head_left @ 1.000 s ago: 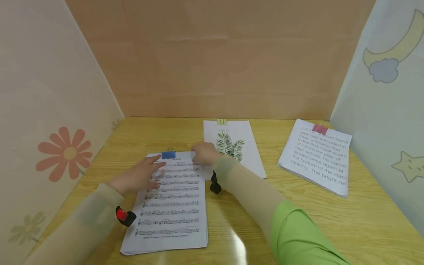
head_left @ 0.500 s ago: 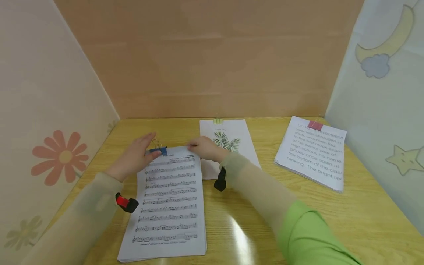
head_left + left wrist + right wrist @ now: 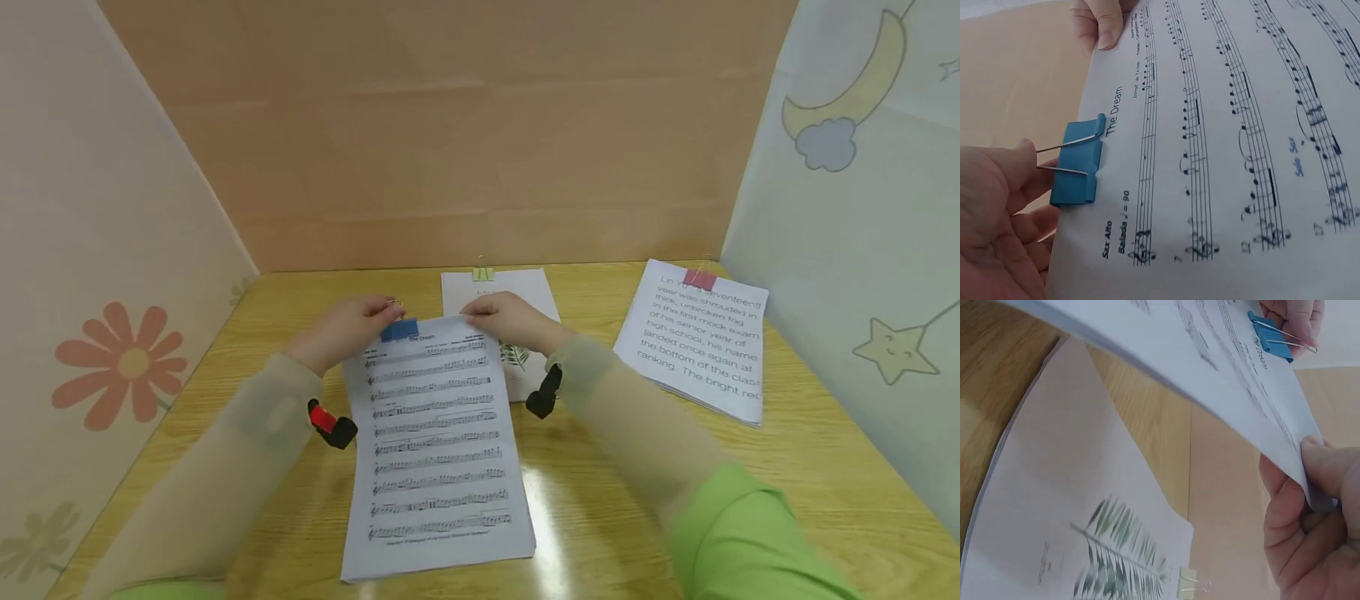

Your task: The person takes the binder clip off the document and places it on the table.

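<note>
A stack of sheet music point(image 3: 438, 454) titled "The Dream" is raised at its top edge above the table. A blue binder clip point(image 3: 1079, 169) bites that edge near the top left corner, its wire handles standing out. My left hand point(image 3: 345, 329) holds the clip by those handles, thumb at their ends and fingers behind, as the left wrist view shows. At the top right corner, my right hand point(image 3: 517, 321) pinches the sheets between thumb and fingers; the corner bends slightly in the right wrist view. Behind the right hand lies a stack with a palm-leaf print point(image 3: 1054, 475), partly covered.
A yellow binder clip point(image 3: 483, 273) holds the palm-leaf stack at the back middle. On the right lies a printed text stack point(image 3: 693, 350) with a red binder clip point(image 3: 700, 279). Walls enclose the wooden table point(image 3: 600, 500) at the back and sides.
My left hand has gone from hovering over the sheets to holding the clip's handles. The sheet music has shifted right and its top edge has risen, with my right hand on the corner.
</note>
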### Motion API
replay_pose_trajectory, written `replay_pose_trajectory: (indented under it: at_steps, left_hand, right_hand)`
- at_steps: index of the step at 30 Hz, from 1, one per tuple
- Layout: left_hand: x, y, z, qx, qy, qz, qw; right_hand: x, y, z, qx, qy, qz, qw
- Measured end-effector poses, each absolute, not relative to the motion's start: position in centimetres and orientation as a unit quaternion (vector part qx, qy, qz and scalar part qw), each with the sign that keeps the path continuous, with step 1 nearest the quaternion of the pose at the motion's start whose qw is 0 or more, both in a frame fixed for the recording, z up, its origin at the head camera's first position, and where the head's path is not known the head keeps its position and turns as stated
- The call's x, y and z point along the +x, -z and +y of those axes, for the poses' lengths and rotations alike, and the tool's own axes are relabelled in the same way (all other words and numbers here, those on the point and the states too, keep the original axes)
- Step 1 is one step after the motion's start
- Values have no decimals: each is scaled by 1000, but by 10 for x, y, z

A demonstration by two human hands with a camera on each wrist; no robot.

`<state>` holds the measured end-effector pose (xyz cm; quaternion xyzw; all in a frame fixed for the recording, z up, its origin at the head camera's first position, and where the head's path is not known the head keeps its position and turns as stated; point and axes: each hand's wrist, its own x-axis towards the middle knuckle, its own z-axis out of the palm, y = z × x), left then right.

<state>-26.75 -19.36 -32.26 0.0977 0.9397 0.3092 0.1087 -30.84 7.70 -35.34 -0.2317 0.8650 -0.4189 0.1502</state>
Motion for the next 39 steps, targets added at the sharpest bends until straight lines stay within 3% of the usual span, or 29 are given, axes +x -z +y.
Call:
replay_pose_trajectory:
  at_steps: [6, 17, 25, 29, 39]
  left_hand:
    - [-270, 316, -169, 54, -382, 913, 129]
    - [-275, 300, -139, 79, -448, 867, 202]
    - [-276, 299, -122, 51, -542, 800, 251]
    - [-275, 300, -117, 48, -542, 803, 245]
    - [-268, 305, -104, 45, -508, 843, 172]
  right_hand:
    - [-301, 348, 105, -235, 415, 869, 130]
    - [-288, 340, 140, -207, 428, 871, 125]
    - [-279, 340, 154, -192, 434, 870, 131]
    - [-277, 340, 157, -187, 438, 870, 131]
    - [-273, 338, 161, -185, 453, 863, 125]
